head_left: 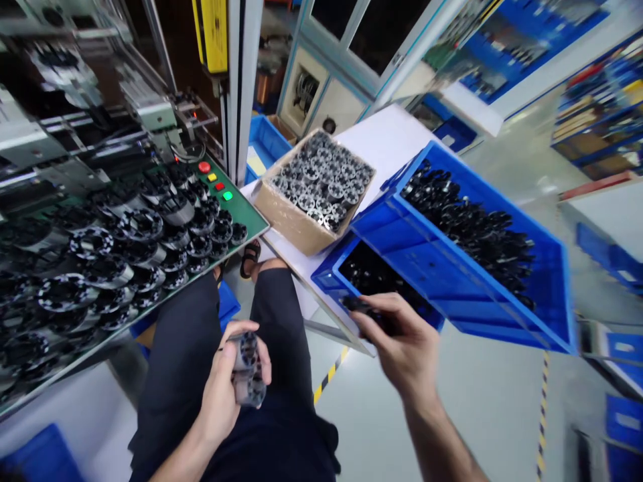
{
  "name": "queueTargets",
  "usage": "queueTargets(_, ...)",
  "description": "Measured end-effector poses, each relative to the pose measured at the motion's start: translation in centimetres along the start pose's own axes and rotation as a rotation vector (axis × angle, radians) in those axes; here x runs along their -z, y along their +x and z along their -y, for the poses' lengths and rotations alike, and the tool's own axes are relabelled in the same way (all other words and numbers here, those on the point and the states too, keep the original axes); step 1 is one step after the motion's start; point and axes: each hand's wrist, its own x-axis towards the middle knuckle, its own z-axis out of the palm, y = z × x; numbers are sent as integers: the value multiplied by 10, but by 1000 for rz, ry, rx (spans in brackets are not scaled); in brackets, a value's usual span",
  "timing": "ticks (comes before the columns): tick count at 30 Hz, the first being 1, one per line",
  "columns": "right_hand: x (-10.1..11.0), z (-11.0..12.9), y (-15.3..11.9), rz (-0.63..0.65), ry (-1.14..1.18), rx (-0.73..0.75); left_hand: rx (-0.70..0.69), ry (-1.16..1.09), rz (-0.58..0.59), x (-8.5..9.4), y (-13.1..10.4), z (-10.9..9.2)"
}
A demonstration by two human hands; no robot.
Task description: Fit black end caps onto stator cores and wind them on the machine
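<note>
Two rings (pixel 246 386) in left grip (pixel 224 381)

Pretty plain outfit here: dark charcoal fabric shorts (pixel 281 314), roomy in the leg and ending around the knee. Waist side of the shorts there's a really dark navy cloth top (pixel 271 442), kinda loose and wavy at the edge. Past the hems of the shorts you get a black strappy open sandal (pixel 253 250). Left hand (pixel 228 371) and right hand (pixel 402 338) are bare, same with the forearms (pixel 437 428) either side of the shorts.
</note>
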Motion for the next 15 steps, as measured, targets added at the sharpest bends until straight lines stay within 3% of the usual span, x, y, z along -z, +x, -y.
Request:
queueTargets(2,-33,47,-13,103,164,134,-54,-2,105,-9,0,-4)
queueTargets(5,-71,86,-23,206,398,176,-142,109,28,-15,-2,-10)
queueTargets(8,-85,94,-26,325,536,150,-250,247,-56,-10,-6,-13)
queueTargets(11,-82,92,-28,413,565,129,-342,290,8,-2,-8,-15)
queueTargets(15,-80,94,-33,416,540,132,-362,303,27,0,-7,-17)
